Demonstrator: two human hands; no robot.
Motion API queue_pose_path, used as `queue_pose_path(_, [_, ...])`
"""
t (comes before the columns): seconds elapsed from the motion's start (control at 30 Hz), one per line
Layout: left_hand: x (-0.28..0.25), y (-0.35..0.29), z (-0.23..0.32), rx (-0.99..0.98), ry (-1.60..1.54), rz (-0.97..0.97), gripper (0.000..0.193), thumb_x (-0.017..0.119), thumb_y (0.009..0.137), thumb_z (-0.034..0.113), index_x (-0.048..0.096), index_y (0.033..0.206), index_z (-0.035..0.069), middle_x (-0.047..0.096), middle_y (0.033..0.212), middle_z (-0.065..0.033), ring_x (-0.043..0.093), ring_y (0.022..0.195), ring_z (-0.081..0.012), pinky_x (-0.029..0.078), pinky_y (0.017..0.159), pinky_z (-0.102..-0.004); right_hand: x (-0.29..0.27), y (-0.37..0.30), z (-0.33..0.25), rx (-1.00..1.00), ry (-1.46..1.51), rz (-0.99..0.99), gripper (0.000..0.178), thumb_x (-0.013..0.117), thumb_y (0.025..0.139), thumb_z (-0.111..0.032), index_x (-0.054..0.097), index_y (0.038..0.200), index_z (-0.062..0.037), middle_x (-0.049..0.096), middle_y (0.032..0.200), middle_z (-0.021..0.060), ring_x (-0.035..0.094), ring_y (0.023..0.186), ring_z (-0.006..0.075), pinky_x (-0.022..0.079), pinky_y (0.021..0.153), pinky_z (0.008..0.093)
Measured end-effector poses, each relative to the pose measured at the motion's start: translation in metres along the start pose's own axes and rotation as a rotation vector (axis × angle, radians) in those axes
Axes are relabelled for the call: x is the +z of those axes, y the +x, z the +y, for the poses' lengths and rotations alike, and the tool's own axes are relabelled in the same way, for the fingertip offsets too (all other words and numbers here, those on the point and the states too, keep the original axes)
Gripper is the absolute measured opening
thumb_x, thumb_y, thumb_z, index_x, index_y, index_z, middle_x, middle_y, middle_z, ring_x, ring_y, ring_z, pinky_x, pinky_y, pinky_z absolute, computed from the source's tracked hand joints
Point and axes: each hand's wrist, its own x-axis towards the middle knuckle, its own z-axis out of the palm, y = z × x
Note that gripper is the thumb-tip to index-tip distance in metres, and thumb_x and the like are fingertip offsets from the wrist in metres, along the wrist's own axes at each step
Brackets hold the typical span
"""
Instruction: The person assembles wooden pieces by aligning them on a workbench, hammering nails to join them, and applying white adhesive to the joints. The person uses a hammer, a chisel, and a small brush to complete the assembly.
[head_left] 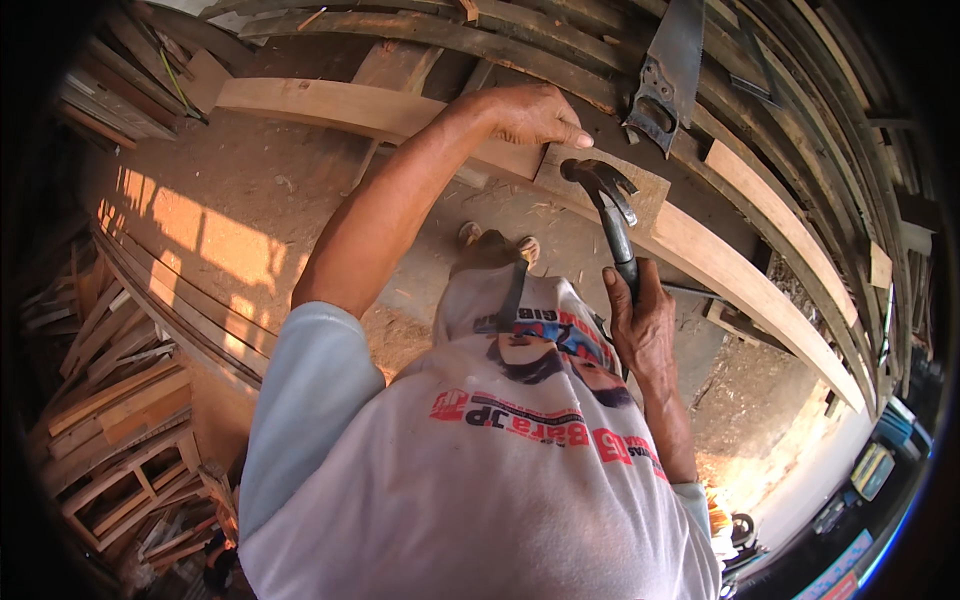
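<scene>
My right hand [645, 318] is wrapped round the dark handle of a claw hammer [620, 240]. The hammer's head is over a short flat piece of wood [640, 190], which lies across a long pale plank [745, 275]. At the far left edge of that short piece is my left hand [535, 115], fingers curled and thumb pointing toward the hammer's face. Whatever the left fingers may pinch is hidden or too small to make out. From this view I cannot tell whether the hammer touches the wood.
A handsaw [672, 80] rests on stacked long boards [790, 120] beyond the plank. Scrap wood and frames [130, 440] are piled at the left. Long strips of wood [200, 300] lie on the dusty floor [270, 200]. A blue-edged object [900, 520] is at the lower right.
</scene>
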Motion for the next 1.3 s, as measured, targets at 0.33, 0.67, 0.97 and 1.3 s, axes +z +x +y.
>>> queue_pose_path(0.33, [-0.004,0.007,-0.001,0.095,-0.004,-0.076,0.057,0.072,0.101,0.057,0.082,0.115,0.003,0.081,0.101,-0.0149,0.072,0.094,-0.0256,0.055,0.087,-0.0435,-0.002,0.004,-0.021,0.117,-0.086,-0.066,0.04,0.064,0.112,-0.042,0.056,0.107,-0.0027,0.066,0.073,0.0259,0.071,0.072,0.0492,0.052,0.064,0.0534])
queue_pose_path(0.67, [-0.009,0.018,-0.007,0.115,0.057,-0.136,0.059,0.07,0.102,0.059,0.079,0.104,0.001,0.072,0.083,-0.0157,0.064,0.079,-0.0265,0.052,0.078,-0.0452,0.007,-0.005,-0.026,0.143,-0.114,0.042,0.038,0.066,0.11,-0.04,0.057,0.105,-0.0034,0.066,0.071,0.0251,0.071,0.068,0.0491,0.052,0.061,0.0522])
queue_pose_path(0.97, [-0.008,0.014,-0.009,0.137,-0.072,-0.121,0.059,0.068,0.104,0.057,0.08,0.114,0.0,0.078,0.096,-0.0198,0.072,0.091,-0.0285,0.055,0.087,-0.0449,0.007,-0.01,-0.03,0.221,-0.043,0.005,0.042,0.066,0.109,-0.043,0.059,0.109,-0.0018,0.066,0.073,0.0256,0.07,0.071,0.0501,0.051,0.062,0.052])
queue_pose_path(1.3, [0.014,-0.01,0.006,0.18,-0.067,0.144,0.062,0.082,0.096,0.048,0.071,0.14,0.005,0.074,0.131,-0.0182,0.07,0.123,-0.0342,0.054,0.106,-0.0443,0.009,-0.021,0.019,0.393,0.315,0.395,0.056,0.069,0.106,-0.057,0.06,0.099,-0.0021,0.054,0.07,0.0058,0.049,0.071,0.0142,0.045,0.062,0.0377])
